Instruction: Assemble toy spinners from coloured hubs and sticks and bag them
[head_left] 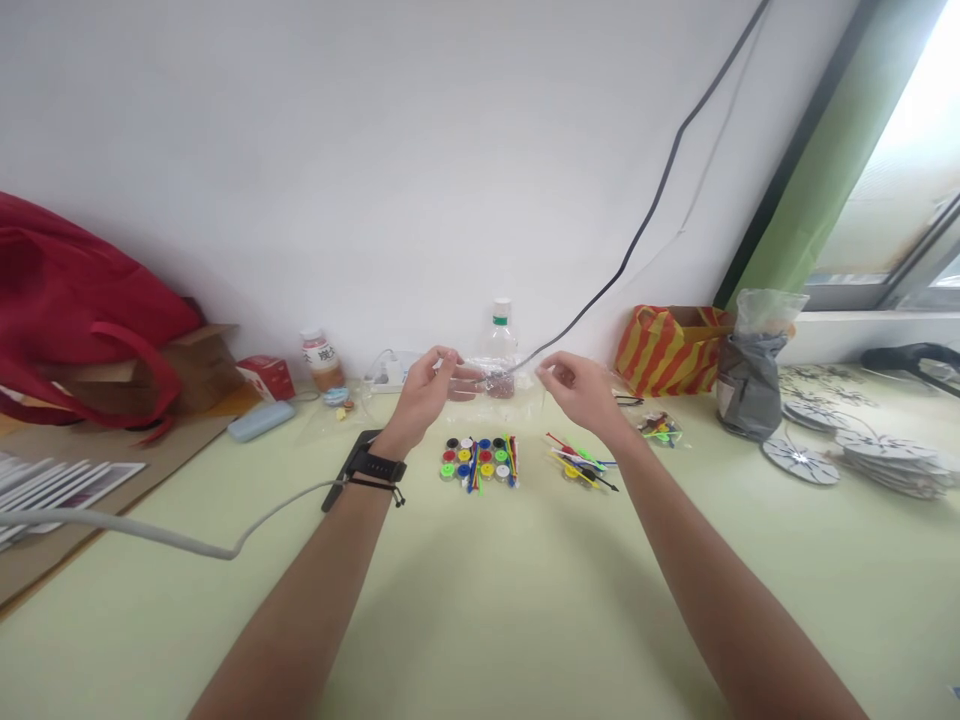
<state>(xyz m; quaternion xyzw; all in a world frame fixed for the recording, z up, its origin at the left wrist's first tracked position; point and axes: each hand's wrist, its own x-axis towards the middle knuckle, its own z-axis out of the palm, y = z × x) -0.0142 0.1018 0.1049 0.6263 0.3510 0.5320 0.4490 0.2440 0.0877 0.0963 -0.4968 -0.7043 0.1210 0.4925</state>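
My left hand (427, 395) is raised above the table, thumb and fingers pinched at the edge of a glossy clear plastic bag (491, 380). Opposite it, my right hand (579, 388) is closed in a pinch; whatever lies between its fingertips is too small to make out. Below and between the hands sit rows of small round discs (448, 457) in several colours. Thin coloured plastic sticks (513, 460) lie over some of these discs. Under my right hand is a loose pile of similar coloured sticks (581, 462), with a few discs beneath.
Behind the hands stands a clear bottle (501, 335). A black phone-like slab (349, 475) lies by my left wrist, and a grey cable (225, 550) crosses from the left. At right are a striped bag (667, 350), a grey bag (750, 385) and stacked discs (892, 465).
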